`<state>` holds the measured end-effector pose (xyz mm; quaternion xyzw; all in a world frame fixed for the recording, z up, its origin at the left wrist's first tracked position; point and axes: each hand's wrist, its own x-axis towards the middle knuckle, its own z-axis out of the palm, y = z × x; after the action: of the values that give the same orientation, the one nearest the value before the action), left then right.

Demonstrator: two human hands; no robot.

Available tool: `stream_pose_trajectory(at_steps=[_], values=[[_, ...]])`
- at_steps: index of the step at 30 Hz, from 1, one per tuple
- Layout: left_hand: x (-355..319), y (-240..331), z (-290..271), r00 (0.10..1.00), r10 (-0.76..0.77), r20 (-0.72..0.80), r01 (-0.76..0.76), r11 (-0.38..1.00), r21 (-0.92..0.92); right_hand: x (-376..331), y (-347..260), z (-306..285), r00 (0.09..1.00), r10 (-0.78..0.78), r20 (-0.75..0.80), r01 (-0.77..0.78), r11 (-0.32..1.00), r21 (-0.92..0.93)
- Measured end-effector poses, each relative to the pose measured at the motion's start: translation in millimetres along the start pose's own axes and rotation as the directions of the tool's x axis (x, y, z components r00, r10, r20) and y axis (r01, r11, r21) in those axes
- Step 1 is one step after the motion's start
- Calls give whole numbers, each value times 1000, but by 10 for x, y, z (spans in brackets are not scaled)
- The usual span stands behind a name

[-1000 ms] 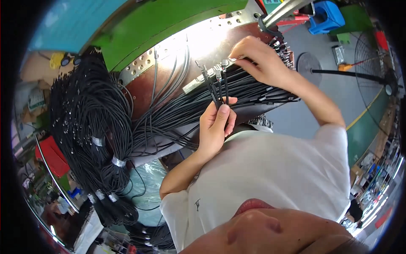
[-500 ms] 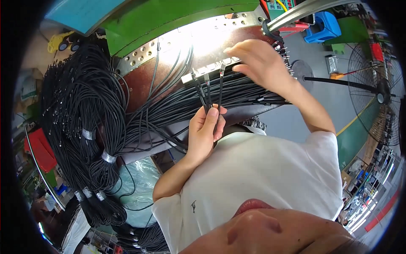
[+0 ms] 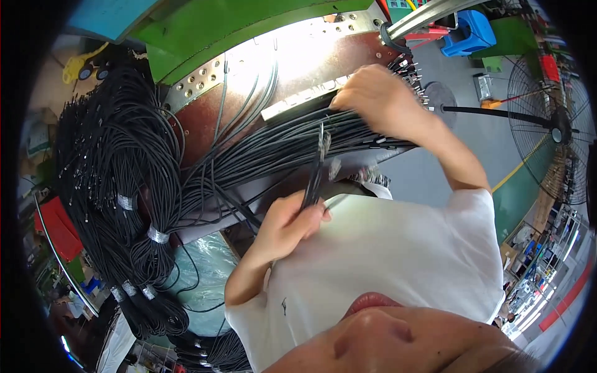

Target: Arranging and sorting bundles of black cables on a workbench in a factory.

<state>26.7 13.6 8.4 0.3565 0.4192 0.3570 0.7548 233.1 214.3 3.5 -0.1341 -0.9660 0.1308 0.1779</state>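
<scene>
My left hand (image 3: 287, 227) is closed around a few black cables (image 3: 316, 176), whose metal-tipped ends point up and away from me, slightly smeared by motion. It is in front of my shirt, at the near edge of the bench. A pale slotted strip (image 3: 289, 107) lies on the bench behind a long bundle of black cables (image 3: 261, 149). Over the strip's right end is my right hand (image 3: 380, 99), fingers bent downward and blurred. Whether it grips anything is hidden. Several cable ends with metal tips (image 3: 410, 78) stick out just beyond it.
Thick coils of black cable (image 3: 127, 140), tied with silvery bands, hang at the left. A green panel (image 3: 236, 30) overhangs the brightly lit back of the bench. To the right are a metal pole (image 3: 429, 17), a blue stool (image 3: 471, 34) and a standing fan (image 3: 561, 135).
My left hand has drawn the cables toward me, with their ends now away from the strip. The right hand has gone from spread fingers to bent ones, lower over the strip's right end.
</scene>
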Motion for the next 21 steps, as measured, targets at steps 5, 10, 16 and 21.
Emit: stream_pose_trajectory(at_steps=[5, 10, 16, 21], values=[[-169, 32, -93, 981, 17, -192, -60, 974, -218, -734, 309, -676, 550, 627, -552, -608, 753, 250], [190, -116, 56, 976, -29, -217, -23, 972, -233, -627, 249, -480, 831, 278, -482, -507, 735, -450], [296, -130, 116, 949, 10, -315, -82, 973, -216, 29, -220, -102, 980, -88, -178, 68, 991, -116], [245, -148, 133, 930, -1, -368, -83, 973, -213, 183, -182, 28, 972, -227, -63, 214, 963, -162]])
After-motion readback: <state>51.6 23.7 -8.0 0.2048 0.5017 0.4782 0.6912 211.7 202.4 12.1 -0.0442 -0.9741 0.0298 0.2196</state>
